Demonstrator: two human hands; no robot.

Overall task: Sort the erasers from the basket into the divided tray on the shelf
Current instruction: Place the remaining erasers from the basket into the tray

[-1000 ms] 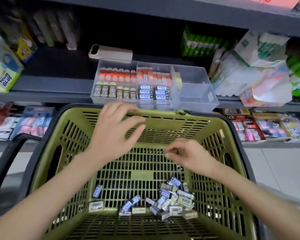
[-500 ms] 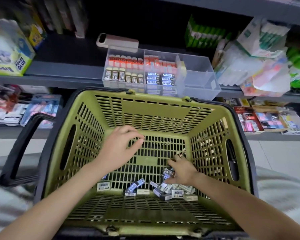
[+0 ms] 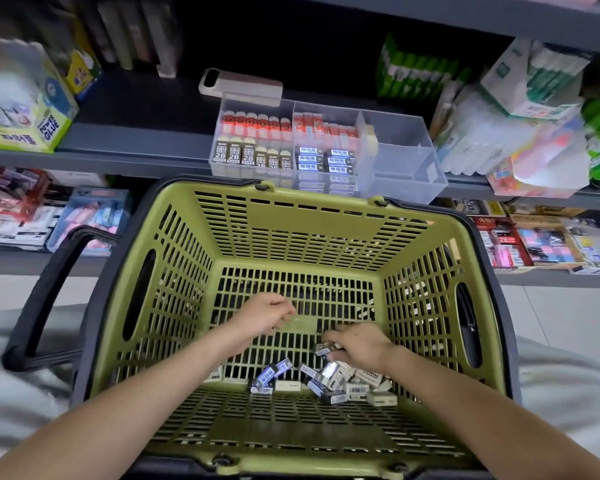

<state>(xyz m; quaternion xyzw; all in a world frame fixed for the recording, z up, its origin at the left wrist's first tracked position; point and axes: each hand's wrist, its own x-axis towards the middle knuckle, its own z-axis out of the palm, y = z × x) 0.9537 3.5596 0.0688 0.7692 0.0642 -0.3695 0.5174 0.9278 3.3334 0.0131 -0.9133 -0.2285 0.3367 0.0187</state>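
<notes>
An olive-green basket with black handles fills the middle of the view. Several small boxed erasers lie in a heap on its floor at the near right. My right hand is down in the heap, its fingers pinching a dark-sleeved eraser. My left hand hovers over the basket floor with curled fingers, and holds nothing that I can see. The clear divided tray stands on the shelf beyond the basket; its left and middle compartments hold rows of erasers, while its right compartments look empty.
A beige case lies behind the tray. Glue boxes stand at the shelf's left, green and white packets at its right. A lower shelf holds more stationery. A black basket handle juts out at the left.
Both hands have dropped from the basket's rim down to its floor. My right hand has reached into the eraser heap and taken hold of one eraser. The view has tilted downwards.
</notes>
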